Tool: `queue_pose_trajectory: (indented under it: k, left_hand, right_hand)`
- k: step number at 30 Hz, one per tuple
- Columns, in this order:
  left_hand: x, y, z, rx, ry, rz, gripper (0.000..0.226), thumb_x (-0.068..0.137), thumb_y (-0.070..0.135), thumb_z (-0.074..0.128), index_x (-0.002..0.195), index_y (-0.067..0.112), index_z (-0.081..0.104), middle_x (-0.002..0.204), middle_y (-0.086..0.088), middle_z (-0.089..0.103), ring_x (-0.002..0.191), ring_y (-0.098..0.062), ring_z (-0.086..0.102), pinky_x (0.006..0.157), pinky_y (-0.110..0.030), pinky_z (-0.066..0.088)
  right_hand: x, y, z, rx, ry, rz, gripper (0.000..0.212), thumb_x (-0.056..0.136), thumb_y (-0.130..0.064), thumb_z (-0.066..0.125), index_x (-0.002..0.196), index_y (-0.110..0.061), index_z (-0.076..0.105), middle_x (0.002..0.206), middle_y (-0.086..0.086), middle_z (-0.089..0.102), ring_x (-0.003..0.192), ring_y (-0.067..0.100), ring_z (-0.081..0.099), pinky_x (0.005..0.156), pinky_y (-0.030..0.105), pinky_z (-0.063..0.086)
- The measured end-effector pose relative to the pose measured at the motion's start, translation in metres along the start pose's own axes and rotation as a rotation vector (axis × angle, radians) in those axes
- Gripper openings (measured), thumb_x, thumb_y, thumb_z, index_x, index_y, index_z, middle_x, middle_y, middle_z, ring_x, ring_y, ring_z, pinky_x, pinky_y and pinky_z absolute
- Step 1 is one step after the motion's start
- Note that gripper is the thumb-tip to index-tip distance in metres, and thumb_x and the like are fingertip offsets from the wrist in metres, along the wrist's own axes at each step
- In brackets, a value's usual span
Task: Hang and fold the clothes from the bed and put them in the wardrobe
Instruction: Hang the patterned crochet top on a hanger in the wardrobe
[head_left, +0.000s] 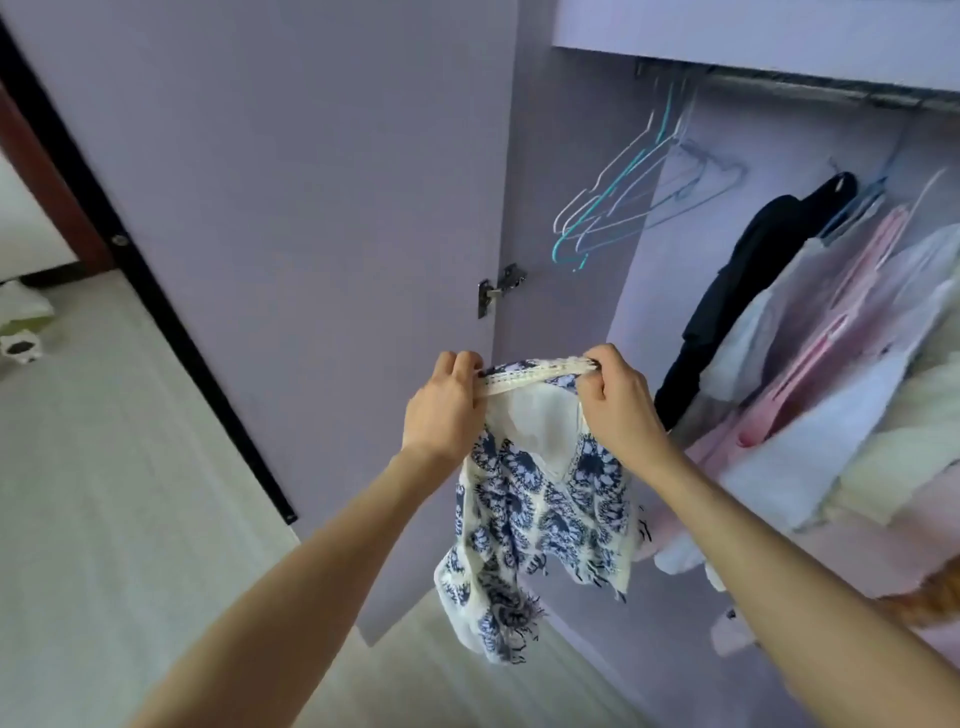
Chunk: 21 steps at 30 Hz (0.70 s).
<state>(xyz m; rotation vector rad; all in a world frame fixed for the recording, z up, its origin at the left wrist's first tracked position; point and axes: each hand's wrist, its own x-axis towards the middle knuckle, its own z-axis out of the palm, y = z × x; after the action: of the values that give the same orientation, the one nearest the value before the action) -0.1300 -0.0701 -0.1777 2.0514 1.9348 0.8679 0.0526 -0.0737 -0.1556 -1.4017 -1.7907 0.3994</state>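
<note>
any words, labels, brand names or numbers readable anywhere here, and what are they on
None: no readable text shows anywhere in this view.
The blue and white patterned garment, held by the left hand and right hand, shows only a print.
The hanging clothes show no legible tags.

- Hands: two, the left hand (444, 410) and the right hand (621, 402), both gripping one garment.
- Blue-and-white patterned garment (540, 519): one.
- Wardrobe door (311, 208), standing open: one, with one metal hinge (500, 288).
- Hanging rail (789, 83): one.
- Empty wire hangers (623, 202): a bunch of several, exact count unclear.
- Hung clothes (831, 364): one dark piece; the pale and pink ones overlap, uncountable.
</note>
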Motion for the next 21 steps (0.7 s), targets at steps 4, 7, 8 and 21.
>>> queue_pose_trajectory:
  k: [4,7,8,21]
  left_hand:
    - [0.042,-0.005,0.020,-0.112,-0.098,-0.010,0.026,0.092,0.010,0.048,0.117,0.008,0.054,0.117,-0.012,0.052,0.094,-0.035,0.056,0.082,-0.043,0.049]
    - [0.069,-0.009,0.030,-0.131,-0.189,-0.022,0.022,0.091,0.012,0.051,0.112,0.008,0.056,0.110,-0.014,0.058,0.093,-0.035,0.057,0.080,-0.041,0.050]
    - [0.077,-0.006,0.031,-0.116,-0.219,-0.011,0.018,0.092,0.012,0.050,0.108,0.008,0.058,0.104,-0.014,0.062,0.088,-0.035,0.059,0.075,-0.040,0.051]
    - [0.119,0.126,0.022,-0.229,-0.330,0.352,0.025,0.078,0.005,0.056,0.065,0.027,0.057,0.066,0.003,0.061,0.067,-0.021,0.054,0.062,-0.028,0.044]
  right_hand:
    - [0.015,0.022,-0.036,0.013,0.253,0.158,0.010,0.090,0.003,0.039,0.085,0.001,0.047,0.059,0.001,0.039,0.050,0.010,0.030,0.044,0.019,0.025]
    - [0.019,0.047,-0.067,-0.092,0.427,0.302,0.018,0.091,-0.001,0.038,0.099,0.002,0.053,0.072,0.011,0.052,0.061,0.021,0.043,0.057,0.027,0.035]
    - [0.018,0.058,-0.074,-0.162,0.457,0.365,0.019,0.092,-0.002,0.037,0.101,0.003,0.054,0.078,0.017,0.056,0.068,0.025,0.047,0.061,0.031,0.035]
    - [0.042,0.066,-0.029,-0.008,-0.100,0.262,0.007,0.094,-0.028,0.050,0.096,-0.024,0.044,0.078,-0.016,0.049,0.069,0.005,0.051,0.065,0.027,0.038]
